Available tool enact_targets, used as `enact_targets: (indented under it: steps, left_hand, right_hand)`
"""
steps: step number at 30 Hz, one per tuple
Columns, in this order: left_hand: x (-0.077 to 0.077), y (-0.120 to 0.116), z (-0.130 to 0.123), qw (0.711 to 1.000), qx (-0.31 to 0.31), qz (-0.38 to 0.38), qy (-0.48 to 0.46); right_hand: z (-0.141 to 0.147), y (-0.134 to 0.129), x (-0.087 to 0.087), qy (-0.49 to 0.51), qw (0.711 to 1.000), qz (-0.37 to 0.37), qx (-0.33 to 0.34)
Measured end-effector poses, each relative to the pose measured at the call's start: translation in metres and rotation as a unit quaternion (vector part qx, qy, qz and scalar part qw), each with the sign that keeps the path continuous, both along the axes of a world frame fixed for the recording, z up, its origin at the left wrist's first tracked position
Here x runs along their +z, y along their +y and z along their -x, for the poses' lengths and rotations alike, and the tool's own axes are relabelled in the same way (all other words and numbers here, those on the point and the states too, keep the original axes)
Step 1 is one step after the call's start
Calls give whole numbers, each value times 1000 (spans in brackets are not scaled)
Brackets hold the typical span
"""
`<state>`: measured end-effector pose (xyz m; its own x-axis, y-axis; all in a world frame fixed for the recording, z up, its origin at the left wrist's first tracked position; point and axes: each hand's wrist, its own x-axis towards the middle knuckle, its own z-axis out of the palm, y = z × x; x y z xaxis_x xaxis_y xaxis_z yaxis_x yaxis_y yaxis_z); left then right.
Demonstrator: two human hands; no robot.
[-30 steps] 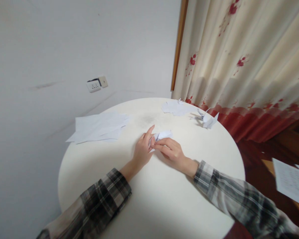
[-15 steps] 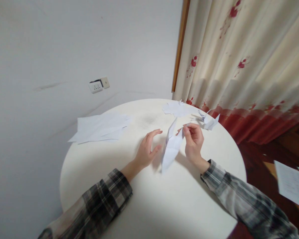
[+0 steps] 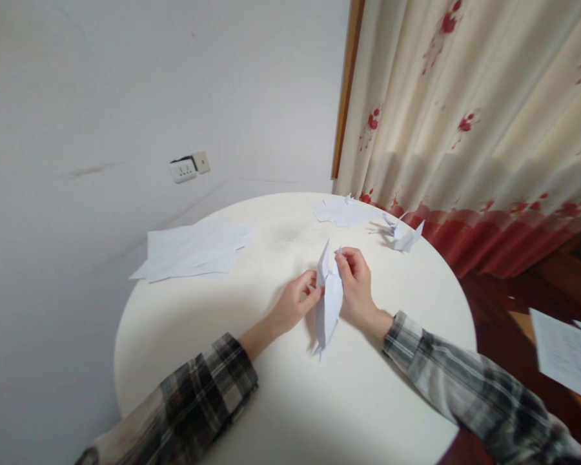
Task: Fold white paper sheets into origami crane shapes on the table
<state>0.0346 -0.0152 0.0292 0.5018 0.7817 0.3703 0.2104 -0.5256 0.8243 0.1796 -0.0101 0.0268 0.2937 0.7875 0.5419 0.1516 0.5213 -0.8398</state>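
Observation:
A folded white paper figure (image 3: 330,307), with pointed ends like an origami crane, is held upright over the middle of the round white table (image 3: 281,387). My right hand (image 3: 356,281) pinches a narrow tip at its upper right between thumb and fingers. At the figure's left edge, my left hand (image 3: 297,299) has its thumb and fingers closed on the paper, the fingertips partly hidden behind it. Beyond my right hand lies another folded paper figure (image 3: 407,236) with pointed flaps.
White paper sheets (image 3: 193,252) lie stacked at the table's left edge. More paper (image 3: 343,212) is at the far edge, a small folded piece on top. A wall socket (image 3: 183,170) is behind, a flowered curtain (image 3: 465,161) to the right. Written sheets (image 3: 566,352) lie lower right.
My left hand has closed from an open curve beside the paper onto its left edge. My right hand has moved left, bringing the figure slightly closer and turning it narrower to view.

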Motion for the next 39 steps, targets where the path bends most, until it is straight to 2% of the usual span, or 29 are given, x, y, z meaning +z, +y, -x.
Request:
enact_targets:
  steps: [3,7,10,15,19,21,26,29,32,36,39]
  left_hand:
    - [1,0,0,999,-7,28,-14]
    - [3,0,1,999,29,5,19]
    - [3,0,0,998,43,-9,41]
    - [-3,4,-2,996,72,17,43]
    - [-8,9,0,993,111,38,3]
    - [-6,8,2,991,125,44,-2]
    - [5,2,5,991,118,57,17]
    - [6,0,6,992,102,42,56]
    - [1,1,7,985,112,5,130]
    - [-7,4,10,957,154,-60,238]
    - [-8,4,11,948,168,-81,257]
  right_hand:
    - [1,-3,1,-7,1000,3,-15]
    - [0,-4,1,-10,999,-1,-45]
    - [0,-3,0,5,999,5,-37]
    - [3,-2,0,47,997,46,44]
    - [10,-2,-1,130,982,79,116]
    - [14,-2,-2,180,972,97,119]
    - [20,-4,-3,230,940,173,183]
    - [21,-5,-3,286,920,188,190]
    - [21,-4,-6,320,898,219,210]
    - [21,-2,-11,287,886,242,272]
    - [21,-1,-12,257,888,237,299]
